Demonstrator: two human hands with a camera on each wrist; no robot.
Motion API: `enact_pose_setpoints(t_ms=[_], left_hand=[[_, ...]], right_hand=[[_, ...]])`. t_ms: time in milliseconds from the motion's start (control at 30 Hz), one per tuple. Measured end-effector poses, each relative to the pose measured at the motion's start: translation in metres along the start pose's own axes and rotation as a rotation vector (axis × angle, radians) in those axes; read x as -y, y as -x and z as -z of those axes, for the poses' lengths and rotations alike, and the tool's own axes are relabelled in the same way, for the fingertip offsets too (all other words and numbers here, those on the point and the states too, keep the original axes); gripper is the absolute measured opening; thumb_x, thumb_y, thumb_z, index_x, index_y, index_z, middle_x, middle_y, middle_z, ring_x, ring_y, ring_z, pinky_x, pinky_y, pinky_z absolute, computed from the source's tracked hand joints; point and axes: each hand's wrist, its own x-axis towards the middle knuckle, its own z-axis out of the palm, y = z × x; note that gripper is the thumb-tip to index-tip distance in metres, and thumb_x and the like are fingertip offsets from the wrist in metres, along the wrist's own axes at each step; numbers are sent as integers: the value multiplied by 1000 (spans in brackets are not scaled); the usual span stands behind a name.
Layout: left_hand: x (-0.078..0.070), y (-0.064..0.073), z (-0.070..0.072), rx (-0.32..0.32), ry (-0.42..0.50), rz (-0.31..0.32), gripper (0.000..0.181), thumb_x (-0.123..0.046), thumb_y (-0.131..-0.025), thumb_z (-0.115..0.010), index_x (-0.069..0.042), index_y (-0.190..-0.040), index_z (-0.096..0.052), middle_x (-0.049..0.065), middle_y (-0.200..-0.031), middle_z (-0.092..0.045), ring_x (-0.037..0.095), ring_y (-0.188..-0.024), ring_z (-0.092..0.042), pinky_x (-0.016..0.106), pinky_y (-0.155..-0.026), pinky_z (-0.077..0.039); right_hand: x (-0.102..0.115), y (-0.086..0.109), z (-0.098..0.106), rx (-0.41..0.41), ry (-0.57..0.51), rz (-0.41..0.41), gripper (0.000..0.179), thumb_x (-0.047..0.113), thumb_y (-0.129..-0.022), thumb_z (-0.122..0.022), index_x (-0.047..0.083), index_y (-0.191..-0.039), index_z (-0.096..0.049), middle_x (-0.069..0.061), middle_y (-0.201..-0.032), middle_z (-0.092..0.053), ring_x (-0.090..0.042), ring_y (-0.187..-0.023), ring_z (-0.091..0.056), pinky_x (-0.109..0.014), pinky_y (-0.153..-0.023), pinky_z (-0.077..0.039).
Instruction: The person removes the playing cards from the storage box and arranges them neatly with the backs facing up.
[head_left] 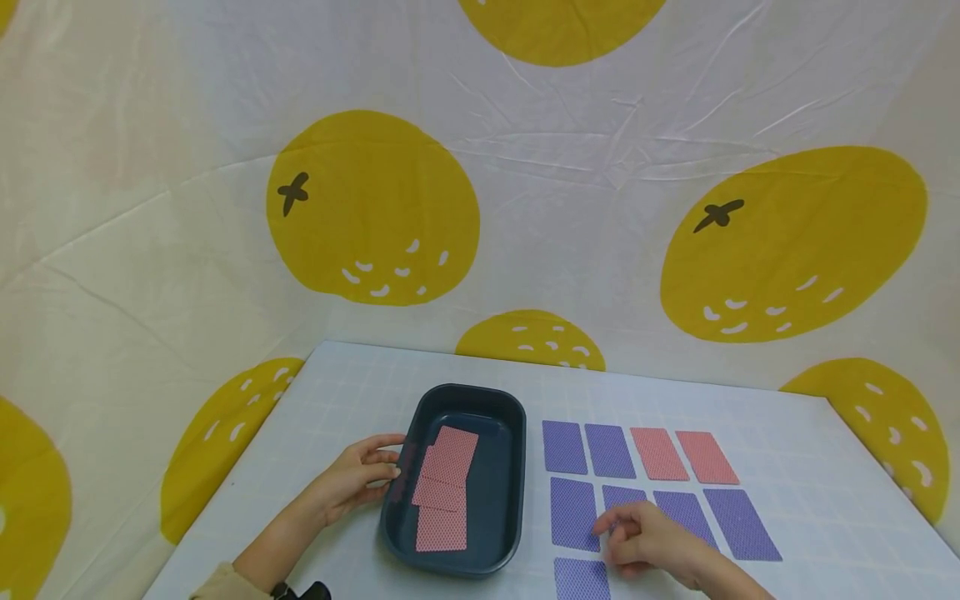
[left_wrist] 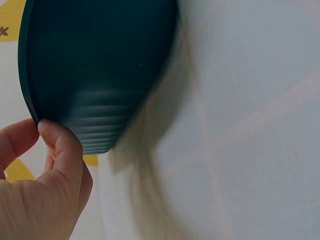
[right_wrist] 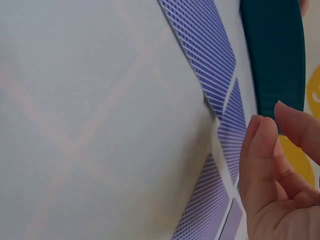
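My left hand [head_left: 352, 479] is at the left side of a dark teal tray [head_left: 491, 483], and in the left wrist view its thumb and finger pinch the tray's rim [left_wrist: 22, 75]. Inside the tray lie several red-patterned playing cards [head_left: 442, 529], face down and overlapping. My right hand [head_left: 648, 542] is over the blue-backed cards on the table, fingers loosely bent, with nothing between thumb and fingertips. It partly covers one blue card [head_left: 622, 494]. Close to its fingertips are another blue card [head_left: 575, 514] and the nearest one [head_left: 582, 579], cut off by the frame's bottom edge.
Right of the tray, face-down cards lie in rows on the white table [head_left: 360, 375]. The far row has two blue cards [head_left: 564, 447] and two red cards [head_left: 660, 454]. More blue cards [head_left: 742, 525] lie in the row closer in. A fruit-patterned cloth [head_left: 555, 233] hangs behind.
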Motion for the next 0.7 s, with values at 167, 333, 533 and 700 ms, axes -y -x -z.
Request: enact_pose_setpoints(t_ms=[167,333,533,700], left_hand=[[-1,0,0,-1,6,2,59,0,-85,-59,4,-139,-34,10,-103,-55,12,-82,-56,23,-66,-48],[-2,0,-1,-4,5,3,59,0,-85,-59,5,-138,-34,10,-103,-55,11,-81,-56,23,-66,-48],[-2,0,-1,-10,1,0,59,-1,-85,-60,4,-138,-35,10,-103,-56,12,-81,-56,24,-66,-48],[-2,0,-1,-13,-6,0,59,-1,-85,-60,4,-138,-35,9,-102,-56,12,-81,-56,25,-67,-48]], right_hand=[[17,-9,2,3,-42,-6,33,2,-81,-65,-11,-109,-53,-2,-73,-61,-14,-66,-58,-28,-62,-52],[38,-21,2,2,-58,-6,37,5,-83,-66,-11,-113,-52,-6,-79,-64,-17,-70,-62,-31,-68,-54],[60,-40,-4,-17,12,19,41,9,-82,-69,-9,-115,-53,-8,-81,-63,-20,-73,-62,-32,-72,-53],[73,-55,-15,2,49,62,38,6,-81,-68,-8,-113,-55,-9,-81,-63,-23,-72,-62,-34,-70,-54]])
